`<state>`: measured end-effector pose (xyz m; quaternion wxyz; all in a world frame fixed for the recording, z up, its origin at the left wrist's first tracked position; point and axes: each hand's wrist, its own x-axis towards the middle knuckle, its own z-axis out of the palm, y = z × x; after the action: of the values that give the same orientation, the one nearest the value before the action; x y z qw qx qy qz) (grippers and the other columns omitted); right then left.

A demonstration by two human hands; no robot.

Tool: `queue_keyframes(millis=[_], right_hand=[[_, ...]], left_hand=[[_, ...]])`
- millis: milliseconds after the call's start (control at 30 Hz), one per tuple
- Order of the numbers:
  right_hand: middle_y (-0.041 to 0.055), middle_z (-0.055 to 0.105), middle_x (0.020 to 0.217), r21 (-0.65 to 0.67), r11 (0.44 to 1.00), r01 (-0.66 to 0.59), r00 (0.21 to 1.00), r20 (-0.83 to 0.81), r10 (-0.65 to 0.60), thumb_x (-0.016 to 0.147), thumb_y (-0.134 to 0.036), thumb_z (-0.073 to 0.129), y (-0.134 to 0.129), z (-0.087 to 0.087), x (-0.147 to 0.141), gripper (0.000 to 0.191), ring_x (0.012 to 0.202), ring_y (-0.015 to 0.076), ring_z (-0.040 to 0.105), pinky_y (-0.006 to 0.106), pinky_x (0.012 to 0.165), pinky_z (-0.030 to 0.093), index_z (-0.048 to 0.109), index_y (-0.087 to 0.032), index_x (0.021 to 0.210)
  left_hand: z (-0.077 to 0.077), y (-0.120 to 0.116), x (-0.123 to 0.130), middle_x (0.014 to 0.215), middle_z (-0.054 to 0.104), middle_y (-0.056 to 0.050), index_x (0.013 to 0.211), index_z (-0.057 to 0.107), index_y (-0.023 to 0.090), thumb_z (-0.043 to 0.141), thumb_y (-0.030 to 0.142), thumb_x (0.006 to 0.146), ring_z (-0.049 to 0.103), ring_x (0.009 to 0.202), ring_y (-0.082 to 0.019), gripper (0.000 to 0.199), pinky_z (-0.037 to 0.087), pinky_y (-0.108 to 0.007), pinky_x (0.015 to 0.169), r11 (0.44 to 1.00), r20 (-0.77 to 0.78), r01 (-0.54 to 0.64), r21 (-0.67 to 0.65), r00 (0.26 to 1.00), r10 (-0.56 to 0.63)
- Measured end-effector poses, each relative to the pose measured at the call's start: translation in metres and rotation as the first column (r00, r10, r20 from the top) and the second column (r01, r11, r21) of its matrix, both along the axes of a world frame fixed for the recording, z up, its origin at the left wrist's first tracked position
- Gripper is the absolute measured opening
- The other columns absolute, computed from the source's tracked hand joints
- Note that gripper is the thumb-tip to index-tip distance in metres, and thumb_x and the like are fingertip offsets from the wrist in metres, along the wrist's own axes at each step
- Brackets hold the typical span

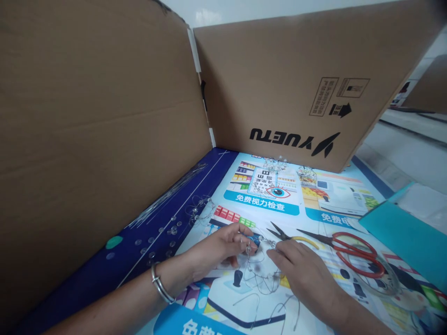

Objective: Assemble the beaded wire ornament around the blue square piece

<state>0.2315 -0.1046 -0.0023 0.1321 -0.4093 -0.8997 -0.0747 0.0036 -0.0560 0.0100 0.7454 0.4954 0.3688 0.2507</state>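
Observation:
Between my hands hangs a loop of thin silvery wire strung with clear beads point(268, 278). My left hand point(234, 242) is closed, fingers and thumb pinching the loop's left side; something small and blue shows at its fingertips, too hidden to name. My right hand point(296, 265) is closed on the loop's upper right, its fingertips partly hidden. Several short bent wires point(248, 301) lie on the printed sheet below. Just beyond my right hand are pliers point(279, 231) with yellow handles. Red-handled scissors point(359, 256) lie to its right, over a clear ring-shaped coil point(393, 286).
Cardboard walls point(104, 116) stand at the left and back. Loose clear beads point(172, 230), a green oval piece point(114, 242) and straight wires point(167, 197) lie at left. Beaded wire bunches point(200, 210) rest farther back, some near the cardboard. A teal folder point(405, 237) is at right.

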Motion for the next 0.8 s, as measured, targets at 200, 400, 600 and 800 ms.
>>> queue_keyframes(millis=[200,400,600,800], right_hand=[[0.0089,0.055,0.105,-0.001,1.000,0.026,0.999,-0.035,-0.026,0.079,-0.001,0.040,0.001,-0.006,0.003,0.039,0.093,0.0224,0.051,0.035,0.072,0.045,0.055,-0.021,0.109],[0.0087,0.050,0.118,0.056,0.996,0.067,0.981,-0.185,-0.055,0.077,0.002,0.039,0.002,-0.005,0.002,0.041,0.111,0.0247,0.042,0.042,0.088,0.040,0.060,-0.022,0.102],[0.0067,0.053,0.118,0.057,0.998,0.039,0.969,-0.244,-0.023,0.072,0.002,0.041,0.002,0.001,-0.006,0.039,0.116,0.0254,0.038,0.045,0.088,0.042,0.063,-0.023,0.092],[0.0044,0.046,0.128,-0.035,0.995,0.092,0.983,-0.155,-0.096,0.064,0.006,0.039,0.001,0.002,-0.013,0.052,0.123,0.0264,0.029,0.047,0.088,0.041,0.063,-0.027,0.095]], left_hand=[[-0.006,0.001,0.000,0.095,0.059,-0.007,0.099,0.044,0.019,0.058,0.026,0.079,0.061,0.092,-0.022,0.025,0.040,-0.017,0.048,0.998,0.109,-0.020,-0.059,0.994,0.027],[-0.008,-0.001,0.001,0.092,0.058,-0.006,0.098,0.045,0.018,0.056,0.025,0.081,0.062,0.086,-0.020,0.021,0.041,-0.018,0.050,0.999,0.139,-0.046,-0.019,0.989,0.049],[-0.015,0.000,0.001,0.091,0.059,-0.006,0.098,0.044,0.018,0.058,0.023,0.079,0.061,0.085,-0.018,0.023,0.043,-0.019,0.051,0.999,0.189,-0.050,-0.015,0.981,0.052],[-0.014,-0.001,0.003,0.092,0.058,-0.006,0.098,0.044,0.018,0.056,0.021,0.080,0.061,0.082,-0.016,0.021,0.043,-0.019,0.052,0.998,0.185,-0.070,0.003,0.980,0.068]])
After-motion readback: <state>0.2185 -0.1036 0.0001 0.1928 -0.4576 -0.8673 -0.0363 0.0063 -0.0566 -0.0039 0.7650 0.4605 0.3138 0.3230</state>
